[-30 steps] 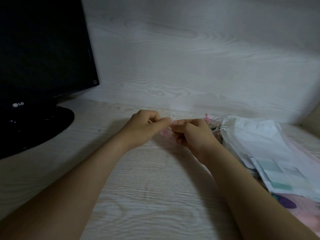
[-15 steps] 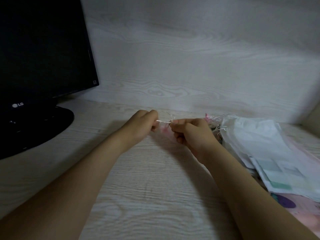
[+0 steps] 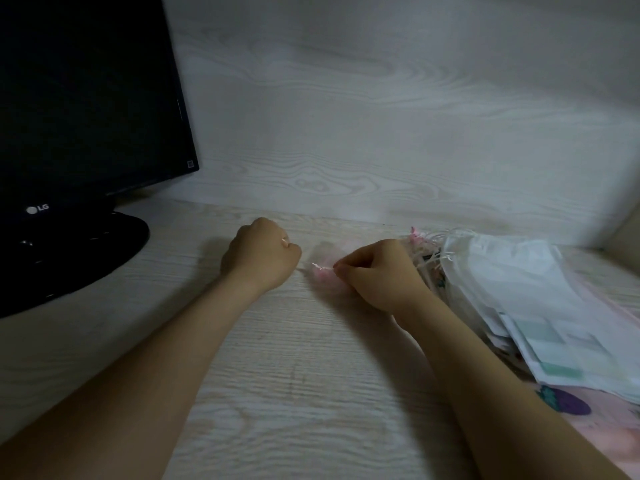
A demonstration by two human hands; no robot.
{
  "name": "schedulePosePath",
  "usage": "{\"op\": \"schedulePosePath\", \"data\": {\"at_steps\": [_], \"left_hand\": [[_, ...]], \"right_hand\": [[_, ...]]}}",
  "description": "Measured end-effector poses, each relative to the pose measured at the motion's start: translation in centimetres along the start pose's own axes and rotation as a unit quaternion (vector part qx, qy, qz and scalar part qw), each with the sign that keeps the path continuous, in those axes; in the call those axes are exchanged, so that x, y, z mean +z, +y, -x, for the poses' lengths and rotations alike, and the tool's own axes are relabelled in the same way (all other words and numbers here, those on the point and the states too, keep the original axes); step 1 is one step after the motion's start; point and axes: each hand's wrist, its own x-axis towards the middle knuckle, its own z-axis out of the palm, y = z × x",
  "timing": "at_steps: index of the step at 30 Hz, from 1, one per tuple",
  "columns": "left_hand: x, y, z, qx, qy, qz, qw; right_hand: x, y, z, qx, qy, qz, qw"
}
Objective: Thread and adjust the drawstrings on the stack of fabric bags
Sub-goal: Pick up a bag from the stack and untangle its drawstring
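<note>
Pink fabric bag (image 3: 327,282) lies on the worktop (image 3: 294,375), beside the stack of bags (image 3: 519,292). Left hand (image 3: 261,259) is fisted on the drawstring (image 3: 306,267); right hand (image 3: 379,275) pinches the bag's mouth. Judged step: drawing the string through. Next calls for an even pull. Monitor (image 3: 86,98) reads "LG".

Left hand (image 3: 261,259) pulled leftward from right hand (image 3: 375,273), drawstring (image 3: 313,265) drawn out between.

A monitor (image 3: 86,98) is set at the tabletop's (image 3: 294,393) left rear, and the stack of fabric bags (image 3: 519,289) is laid along its right edge.
</note>
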Motion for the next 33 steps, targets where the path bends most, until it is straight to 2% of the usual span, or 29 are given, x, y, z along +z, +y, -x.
{"op": "schedulePosePath", "data": {"at_steps": [4,8,11,15,18,25,33], "left_hand": [[0.7,-0.7,0.0,0.037,0.01,-0.035,0.999],[0.6,-0.7,-0.2,0.152,-0.016,0.07,0.986],[-0.2,0.1,0.3,0.186,-0.076,0.103,0.974],[-0.7,0.3,0.9,0.207,-0.07,0.027,0.976],[-0.6,0.2,0.7,0.209,-0.055,0.009,0.976],[-0.9,0.3,0.2,0.213,-0.086,0.126,0.965],[-0.2,-0.2,0.0,0.194,-0.085,0.118,0.97]], "right_hand": [[0.2,0.0,0.0,-0.01,-0.005,0.036,0.999],[0.2,0.1,0.0,-0.008,0.005,0.031,0.999],[0.3,0.2,-0.1,-0.008,0.004,0.021,1.0],[0.3,0.2,-0.1,-0.006,0.005,0.012,1.0],[0.3,0.3,-0.2,-0.007,-0.002,0.003,1.0],[0.2,0.1,0.1,0.01,-0.013,-0.041,0.999],[0.2,0.1,-0.1,0.034,-0.013,-0.097,0.995]]}}
